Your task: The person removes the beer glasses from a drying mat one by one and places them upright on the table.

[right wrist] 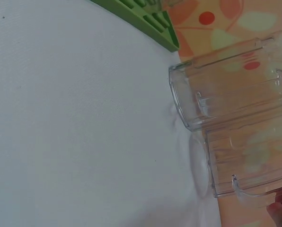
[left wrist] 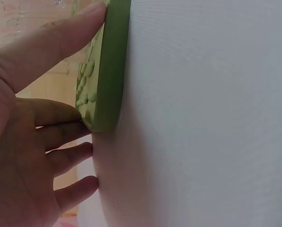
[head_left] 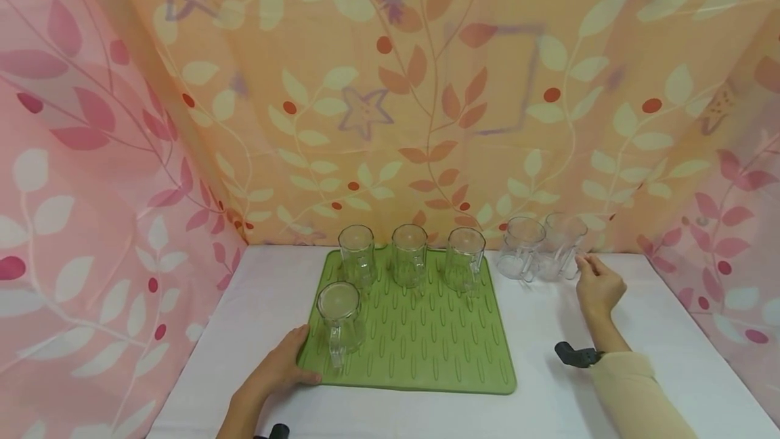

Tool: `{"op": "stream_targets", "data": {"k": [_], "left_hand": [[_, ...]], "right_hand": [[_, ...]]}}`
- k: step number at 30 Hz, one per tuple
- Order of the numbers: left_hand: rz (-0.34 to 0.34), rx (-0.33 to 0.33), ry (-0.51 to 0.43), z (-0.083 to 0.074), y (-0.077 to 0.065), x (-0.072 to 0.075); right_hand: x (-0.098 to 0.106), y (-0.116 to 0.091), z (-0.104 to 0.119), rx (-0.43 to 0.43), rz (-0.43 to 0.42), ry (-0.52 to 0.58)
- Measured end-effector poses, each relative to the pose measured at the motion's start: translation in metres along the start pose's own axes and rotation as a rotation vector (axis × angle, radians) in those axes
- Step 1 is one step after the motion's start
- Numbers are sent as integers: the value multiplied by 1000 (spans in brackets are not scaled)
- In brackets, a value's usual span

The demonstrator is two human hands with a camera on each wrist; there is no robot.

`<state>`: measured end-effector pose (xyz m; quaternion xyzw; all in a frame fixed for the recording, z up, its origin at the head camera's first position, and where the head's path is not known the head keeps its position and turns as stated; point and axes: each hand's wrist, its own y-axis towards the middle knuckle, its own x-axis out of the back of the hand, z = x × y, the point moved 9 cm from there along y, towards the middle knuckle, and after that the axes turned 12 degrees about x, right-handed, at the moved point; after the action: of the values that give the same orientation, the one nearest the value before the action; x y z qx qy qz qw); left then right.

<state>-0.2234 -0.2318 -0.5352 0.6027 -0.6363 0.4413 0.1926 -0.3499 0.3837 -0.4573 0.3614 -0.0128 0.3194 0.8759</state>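
Note:
My left hand (head_left: pixel 282 363) rests at the near left corner of a green drying mat (head_left: pixel 420 364). Its thumb lies along the mat's front edge, and its fingers reach around the corner to the cloth. My right hand (head_left: pixel 599 284) pinches the handle of the far-right clear glass mug (head_left: pixel 557 242). In the right wrist view that mug's base (right wrist: pixel 213 165) appears slightly off the tabletop. Close beside it stands another glass mug (head_left: pixel 521 249). On the mat, a glass mug (head_left: pixel 341 327) is at the front left, handle toward me.
Along the mat's back edge stand three more glass mugs, at left (head_left: pixel 357 256), middle (head_left: pixel 409 256) and right (head_left: pixel 466 259). White cloth (head_left: pixel 536 398) covers the table. A patterned orange curtain (head_left: pixel 365 154) hangs behind, with pink curtains (head_left: pixel 79 222) at both sides.

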Motion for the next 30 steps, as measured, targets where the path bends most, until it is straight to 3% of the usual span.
{"op": "stream_targets", "data": {"k": [7, 22, 30], "left_hand": [[16, -11, -5, 0, -2, -2], [-15, 23, 24, 1, 1, 1], [-35, 23, 48, 2, 3, 0]], "right_hand": [[-3, -4, -9, -13, 11, -32], [-11, -10, -20, -75, 103, 83], [-12, -11, -19, -96, 181, 19]]}}
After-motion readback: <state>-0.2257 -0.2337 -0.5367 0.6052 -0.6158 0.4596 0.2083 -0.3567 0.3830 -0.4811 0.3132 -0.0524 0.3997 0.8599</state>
